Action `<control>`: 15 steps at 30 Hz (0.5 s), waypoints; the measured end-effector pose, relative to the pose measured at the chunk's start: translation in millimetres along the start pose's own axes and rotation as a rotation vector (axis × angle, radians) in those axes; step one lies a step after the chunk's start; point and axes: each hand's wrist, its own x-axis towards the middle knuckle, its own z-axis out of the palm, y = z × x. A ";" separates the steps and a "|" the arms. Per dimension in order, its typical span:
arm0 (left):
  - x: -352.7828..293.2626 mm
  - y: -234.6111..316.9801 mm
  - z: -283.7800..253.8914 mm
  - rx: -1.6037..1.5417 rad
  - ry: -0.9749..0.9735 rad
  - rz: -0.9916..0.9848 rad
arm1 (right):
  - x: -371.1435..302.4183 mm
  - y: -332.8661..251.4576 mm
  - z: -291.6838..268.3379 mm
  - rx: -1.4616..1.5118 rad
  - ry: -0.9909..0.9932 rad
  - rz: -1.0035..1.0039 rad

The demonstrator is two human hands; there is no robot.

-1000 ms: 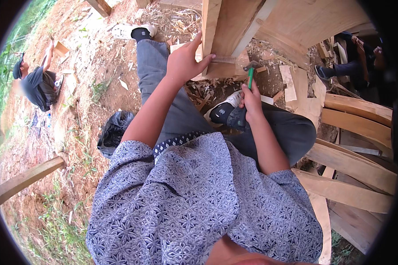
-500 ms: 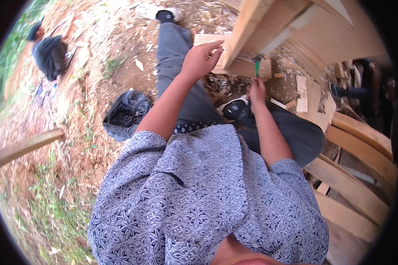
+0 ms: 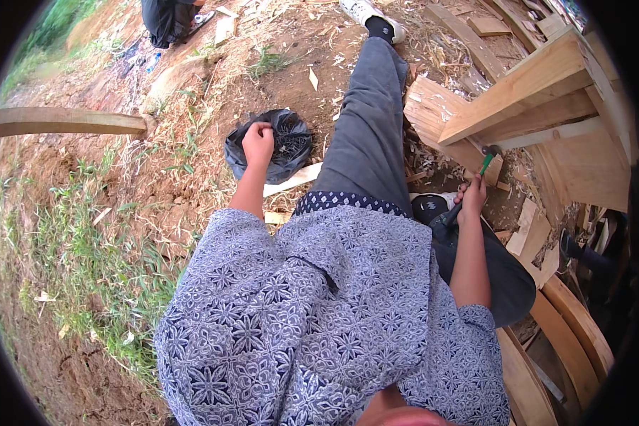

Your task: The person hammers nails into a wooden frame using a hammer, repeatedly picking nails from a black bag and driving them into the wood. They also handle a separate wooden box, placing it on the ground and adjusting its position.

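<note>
A black plastic bag (image 3: 290,167) lies open on the ground to the left of my outstretched leg. Dark, thin pieces fill it, too small to name surely. My left hand (image 3: 258,145) is over the near side of the bag, its fingers curled together; whatever they may hold is hidden. On the right, my right hand (image 3: 470,197) is closed round a hammer (image 3: 486,165) with a green shaft and dark grip. The hammer's head is up beside a wooden frame (image 3: 522,89), whose lower end rests against a wide board (image 3: 433,106).
Curved timber pieces (image 3: 564,341) lie at the lower right. A wooden beam (image 3: 71,122) juts in from the left. Another person (image 3: 167,21) is at the far upper left, and a dark-clad leg (image 3: 589,257) shows at the right. Wood shavings litter the soil.
My left hand has left the wooden frame and come down left to the black bag, its fingers now curled. The view has swung left. My right hand still grips the hammer.
</note>
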 end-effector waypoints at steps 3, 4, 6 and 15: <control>-20.0 -36.3 -1.1 0.325 -0.150 0.139 | 2.7 3.1 -3.5 -0.025 -0.009 -0.030; -20.0 -46.7 2.1 0.386 -0.170 0.137 | 0.6 1.4 -1.9 -0.026 -0.012 -0.029; -23.2 -52.7 6.6 0.507 -0.218 0.135 | -3.1 0.0 0.0 -0.030 -0.011 -0.026; -23.3 -13.2 8.9 0.746 -0.398 0.083 | -0.4 2.0 -1.8 -0.036 0.005 -0.028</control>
